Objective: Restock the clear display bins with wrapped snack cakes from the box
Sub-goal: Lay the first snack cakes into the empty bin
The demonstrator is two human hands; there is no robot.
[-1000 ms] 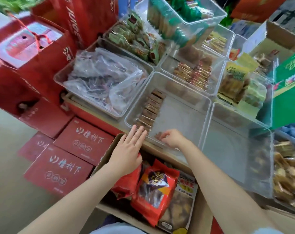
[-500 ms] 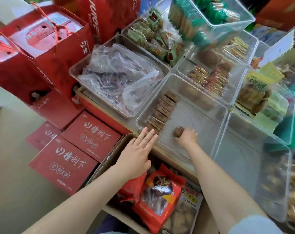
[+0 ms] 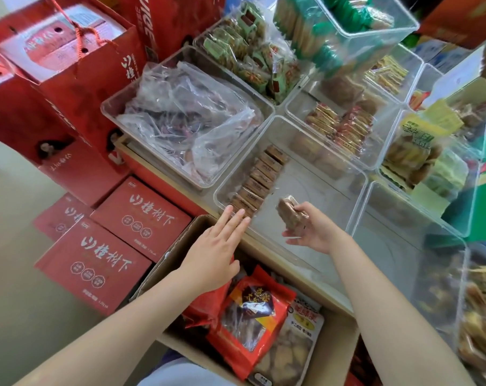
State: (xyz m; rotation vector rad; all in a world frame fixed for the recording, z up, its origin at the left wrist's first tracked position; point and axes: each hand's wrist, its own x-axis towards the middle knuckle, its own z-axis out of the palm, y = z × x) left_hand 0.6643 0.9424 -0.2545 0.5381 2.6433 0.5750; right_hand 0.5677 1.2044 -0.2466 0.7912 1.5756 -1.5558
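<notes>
Right hand [image 3: 317, 232]: fingers gripping brown wrapped snack cake [image 3: 289, 213] over clear bin's [image 3: 358, 176] near edge. Left hand [image 3: 216, 249]: fingers straight, flat above cardboard box [image 3: 333, 349].

Brown snack cakes [image 3: 260, 181], clear bin [image 3: 356, 188], red cartons [image 3: 141, 215].

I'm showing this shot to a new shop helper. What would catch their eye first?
Probably the right hand holding a brown wrapped snack cake over the clear bin, where a row of cakes lines its left side. The open left hand hovers at the bin's near edge, above a cardboard box of red snack bags. Red gift boxes crowd the left.
</notes>
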